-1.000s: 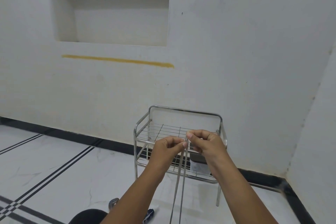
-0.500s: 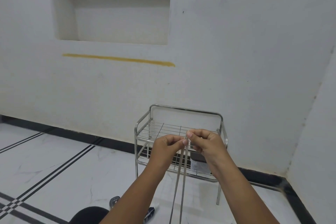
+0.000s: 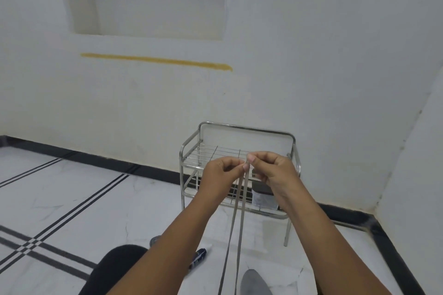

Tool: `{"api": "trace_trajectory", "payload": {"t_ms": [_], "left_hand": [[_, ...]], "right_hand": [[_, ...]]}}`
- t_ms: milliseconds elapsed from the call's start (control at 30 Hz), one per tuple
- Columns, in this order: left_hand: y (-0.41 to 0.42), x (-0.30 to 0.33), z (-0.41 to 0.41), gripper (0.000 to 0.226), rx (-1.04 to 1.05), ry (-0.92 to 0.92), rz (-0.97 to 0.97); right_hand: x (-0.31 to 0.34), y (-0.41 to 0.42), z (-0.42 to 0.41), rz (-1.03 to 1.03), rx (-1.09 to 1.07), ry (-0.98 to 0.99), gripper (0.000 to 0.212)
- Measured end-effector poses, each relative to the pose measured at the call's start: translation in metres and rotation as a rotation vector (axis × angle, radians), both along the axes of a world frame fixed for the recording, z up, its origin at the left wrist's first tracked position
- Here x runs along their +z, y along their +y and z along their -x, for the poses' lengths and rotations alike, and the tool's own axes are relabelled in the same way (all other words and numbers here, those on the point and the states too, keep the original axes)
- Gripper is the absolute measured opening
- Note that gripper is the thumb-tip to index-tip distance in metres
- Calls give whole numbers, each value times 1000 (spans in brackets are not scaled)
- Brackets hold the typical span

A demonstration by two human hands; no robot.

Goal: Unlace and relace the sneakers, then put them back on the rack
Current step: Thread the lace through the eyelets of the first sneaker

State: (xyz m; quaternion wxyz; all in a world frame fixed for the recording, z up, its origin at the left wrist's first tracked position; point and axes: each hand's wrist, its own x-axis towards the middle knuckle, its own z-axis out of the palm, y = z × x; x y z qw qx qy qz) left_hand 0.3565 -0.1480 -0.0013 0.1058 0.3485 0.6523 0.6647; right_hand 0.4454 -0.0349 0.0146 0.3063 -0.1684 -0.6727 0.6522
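White marble floor and plaster wall frame my view. I pinch the long grey shoelace (image 3: 237, 213) at its top with left hand (image 3: 221, 175) and right hand (image 3: 273, 172), before the steel wire rack (image 3: 239, 127); I'd even both ends, keeping tension. Grey sneaker toe (image 3: 254, 282) lies below.

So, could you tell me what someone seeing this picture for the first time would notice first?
First, the two hands raised in mid-frame: the left hand and right hand meet fingertip to fingertip, pinching a grey shoelace whose two strands hang down to the bottom edge. Just behind them a steel wire rack stands against the white wall, with a dark-topped item on its lower shelf. Higher up, a yellow streak crosses the wall under a recessed niche.
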Motion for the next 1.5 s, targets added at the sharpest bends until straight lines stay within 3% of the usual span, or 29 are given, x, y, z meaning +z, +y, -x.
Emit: {"api": "trace_trajectory", "payload": {"t_ms": [167, 333, 467, 600, 700, 800, 833, 933, 1100, 1300, 1500], "left_hand": [[-1, -3, 2, 10, 13, 33, 71], [-2, -56, 20, 14, 219, 91, 350], [-18, -138, 18, 18, 469, 190, 747], [-51, -244, -2, 22, 466, -102, 1049], [-67, -294, -22, 34, 486, -424, 1035], [-72, -328, -37, 55, 541, -660, 1044], [-72, -342, -43, 52, 486, -664, 1085], [-72, -372, -65, 39, 197, -540, 1256], [-76, -385, -70, 48, 22, -364, 1333], [-80, -403, -58, 30, 51, -392, 1320], [-86, -410, -55, 20, 35, -459, 1264]], "right_hand": [[-9, 4, 3, -2, -41, -49, 14], [-50, 12, 8, -71, -326, -177, 4], [-126, -3, 0, -468, -453, -520, 17], [-254, -51, -21, -426, -195, -962, 27], [-331, -83, -51, -352, 60, -1203, 28], [-362, -94, -62, -42, -52, -1168, 15], [-367, -92, -59, 47, -116, -1138, 9], [-380, -87, -44, 212, -216, -1051, 23], [-385, -95, -46, 141, -169, -1128, 24], [-404, -102, -47, -57, -14, -1257, 22], [-411, -108, -46, -274, 27, -1259, 16]]}}
